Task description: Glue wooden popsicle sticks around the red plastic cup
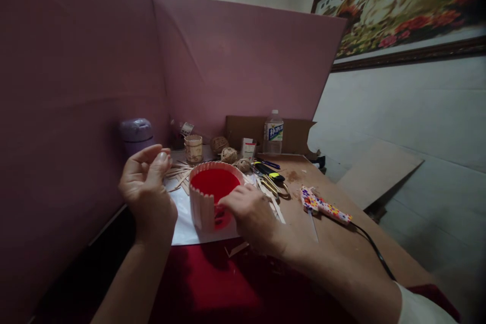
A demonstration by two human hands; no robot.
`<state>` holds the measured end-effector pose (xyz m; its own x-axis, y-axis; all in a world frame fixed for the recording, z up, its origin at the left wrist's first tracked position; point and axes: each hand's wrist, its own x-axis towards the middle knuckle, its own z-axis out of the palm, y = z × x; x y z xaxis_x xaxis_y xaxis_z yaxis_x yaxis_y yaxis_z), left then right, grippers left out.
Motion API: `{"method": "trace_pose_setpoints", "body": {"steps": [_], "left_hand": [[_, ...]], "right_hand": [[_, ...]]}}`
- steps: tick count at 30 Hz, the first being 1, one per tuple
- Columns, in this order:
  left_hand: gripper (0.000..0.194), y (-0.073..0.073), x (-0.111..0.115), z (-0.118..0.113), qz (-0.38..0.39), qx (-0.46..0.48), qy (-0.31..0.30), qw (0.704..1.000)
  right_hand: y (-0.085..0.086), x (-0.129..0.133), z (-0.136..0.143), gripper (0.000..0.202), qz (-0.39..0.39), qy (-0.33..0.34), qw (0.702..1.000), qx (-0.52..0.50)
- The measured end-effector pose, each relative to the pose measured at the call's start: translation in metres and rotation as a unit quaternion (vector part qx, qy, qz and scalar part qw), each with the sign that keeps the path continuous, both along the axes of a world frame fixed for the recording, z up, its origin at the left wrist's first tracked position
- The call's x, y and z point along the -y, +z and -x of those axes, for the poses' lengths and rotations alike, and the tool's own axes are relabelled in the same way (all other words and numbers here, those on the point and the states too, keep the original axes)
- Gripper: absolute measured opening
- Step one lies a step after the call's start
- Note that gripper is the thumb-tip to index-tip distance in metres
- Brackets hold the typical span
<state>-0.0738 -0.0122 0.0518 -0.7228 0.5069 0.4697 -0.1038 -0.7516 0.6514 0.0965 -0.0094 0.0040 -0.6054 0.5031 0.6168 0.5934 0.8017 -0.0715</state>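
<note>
A red round container [215,185] stands on a white sheet [182,223], its outside wall mostly lined with upright craft sticks [201,207]. A gap at the front leaves bare red wall with dark marks. My right hand [252,215] is closed over the container's right front side, its fingertips at the gap; part of the wall is hidden behind it. To the left of the container my left hand [150,182] is raised, thumb and fingers pinched together. Whatever may be between those fingertips is too small to make out.
Loose craft sticks [182,174], twine balls [229,155], a small stick-covered cup [193,148] and a plastic bottle [274,134] stand behind. To the right lie scissors [283,191], a utility knife [269,171] and a flower-patterned glue gun [324,206] with its cord.
</note>
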Motion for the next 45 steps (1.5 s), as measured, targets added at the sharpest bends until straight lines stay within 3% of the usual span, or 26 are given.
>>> {"method": "trace_pose_setpoints", "body": {"steps": [4,7,9,13,20,25,31,36,38,45], "left_hand": [[0.011,-0.01,0.003,-0.004,0.009,-0.049,0.006,0.999],[0.016,-0.018,0.009,-0.005,0.048,-0.113,-0.025,0.992],[0.017,-0.024,0.014,-0.004,0.08,-0.181,-0.064,0.978],[0.019,-0.039,0.022,0.0,0.079,-0.33,-0.099,0.936],[0.032,-0.064,0.024,0.001,0.106,-0.468,-0.067,0.875],[0.039,-0.072,0.024,0.003,0.088,-0.53,-0.026,0.843],[0.042,-0.079,0.019,0.007,0.07,-0.56,0.009,0.825],[0.045,-0.082,0.014,0.012,0.025,-0.651,0.096,0.752],[0.043,-0.083,0.014,0.012,0.02,-0.666,0.121,0.736],[0.038,-0.084,0.012,0.011,0.009,-0.658,0.144,0.739]], "right_hand": [[-0.012,0.0,0.004,0.015,-0.031,-0.017,0.998,0.044],[-0.003,0.0,-0.001,0.039,-0.009,-0.001,1.0,0.03],[0.003,0.001,-0.006,0.048,0.003,0.015,1.0,0.005],[0.006,0.003,-0.018,0.039,0.004,0.021,0.999,-0.045],[-0.002,0.002,-0.03,0.038,-0.006,0.039,0.999,-0.024],[-0.004,0.004,-0.028,0.041,-0.019,0.037,0.999,0.015],[-0.004,0.006,-0.028,0.043,-0.02,0.029,0.999,0.033],[-0.005,0.005,-0.029,0.041,-0.034,0.029,0.998,0.04],[-0.006,0.004,-0.028,0.039,-0.039,0.029,0.998,0.038],[-0.002,0.004,-0.028,0.043,-0.028,0.038,0.998,0.032]]}}
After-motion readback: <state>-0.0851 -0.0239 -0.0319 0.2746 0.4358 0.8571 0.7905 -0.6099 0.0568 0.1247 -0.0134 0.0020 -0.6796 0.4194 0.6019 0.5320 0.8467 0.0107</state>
